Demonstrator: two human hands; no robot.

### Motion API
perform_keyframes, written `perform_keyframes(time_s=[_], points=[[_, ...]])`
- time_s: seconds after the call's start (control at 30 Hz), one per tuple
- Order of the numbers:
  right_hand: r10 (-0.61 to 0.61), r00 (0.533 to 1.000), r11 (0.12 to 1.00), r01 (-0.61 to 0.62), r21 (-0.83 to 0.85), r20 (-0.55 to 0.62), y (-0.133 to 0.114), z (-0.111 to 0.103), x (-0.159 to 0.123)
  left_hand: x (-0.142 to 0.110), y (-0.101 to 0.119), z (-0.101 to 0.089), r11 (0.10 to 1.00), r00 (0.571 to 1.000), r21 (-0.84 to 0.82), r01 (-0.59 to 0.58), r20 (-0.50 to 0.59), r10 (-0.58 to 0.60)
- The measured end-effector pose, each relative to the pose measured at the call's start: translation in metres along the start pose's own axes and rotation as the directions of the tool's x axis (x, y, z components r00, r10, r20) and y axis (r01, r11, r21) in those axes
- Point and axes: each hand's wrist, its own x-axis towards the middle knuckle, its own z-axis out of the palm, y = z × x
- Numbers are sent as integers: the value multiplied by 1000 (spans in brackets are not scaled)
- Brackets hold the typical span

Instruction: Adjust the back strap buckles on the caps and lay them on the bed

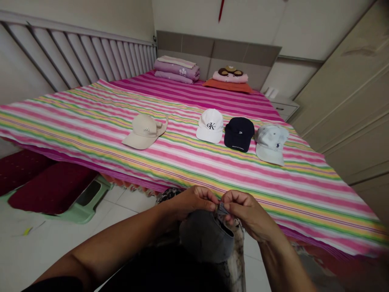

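I hold a dark grey cap (204, 237) low in front of me, near the foot of the bed. My left hand (191, 202) and my right hand (247, 213) both pinch its back strap (221, 209), fingers closed on it. On the striped bedspread (91, 113) lie a beige cap (144, 130) at the left, then a white cap (210, 125), a navy cap (239, 133) and a pale grey-white cap (270, 143) in a row at the right.
Folded purple bedding (177, 69) and an orange and pink pillow stack (228, 80) lie at the headboard. A slatted rail (91, 52) runs along the bed's left side. Red cushions on a green stool (53, 185) stand on the floor at left. A wardrobe (349, 101) stands at right.
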Motion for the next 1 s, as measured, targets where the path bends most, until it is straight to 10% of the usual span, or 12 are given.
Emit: perform_keyframes(time_s=[1.0], points=[[35,997,983,-23,-181,65,2,1,6,0,-4,1,999,999,-19,32,-16,-32]])
